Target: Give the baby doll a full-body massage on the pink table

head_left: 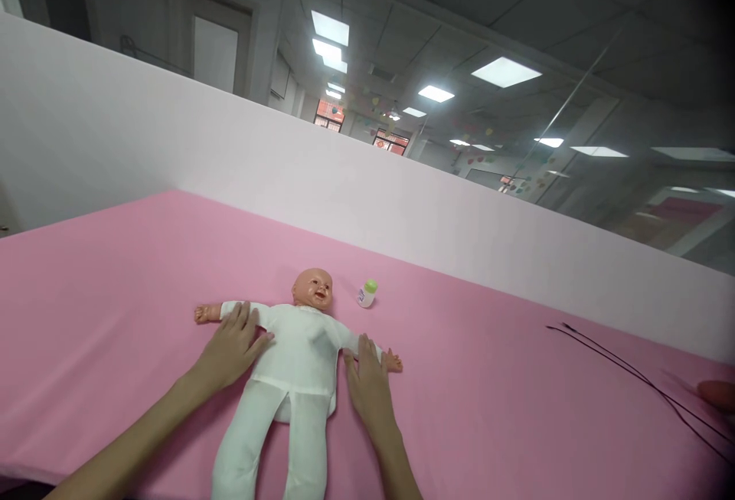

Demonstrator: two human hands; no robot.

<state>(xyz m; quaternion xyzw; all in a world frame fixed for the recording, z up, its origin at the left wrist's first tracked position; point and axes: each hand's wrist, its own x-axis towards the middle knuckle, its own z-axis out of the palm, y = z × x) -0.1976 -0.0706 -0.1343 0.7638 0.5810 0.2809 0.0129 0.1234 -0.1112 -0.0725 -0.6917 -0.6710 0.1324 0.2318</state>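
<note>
A baby doll (295,347) in white clothes lies on its back on a pink-covered table (482,393), its arms stretched out to the sides. My left hand (228,347) rests flat on the doll's sleeve at the left, fingers extended and the thumb pointing toward its chest. On the other sleeve lies my right hand (368,385), also with straight fingers, close to the doll's small hand. Neither hand is wrapped around anything. Beside the doll's head stands a small white bottle (366,295) with a green cap, apart from both hands.
A white partition (367,194) runs along the back of the table, with clear glass above it on the right. Thin black cables (632,370) lie at the right. A brownish rounded object (717,394), cut off by the frame, sits at the right edge.
</note>
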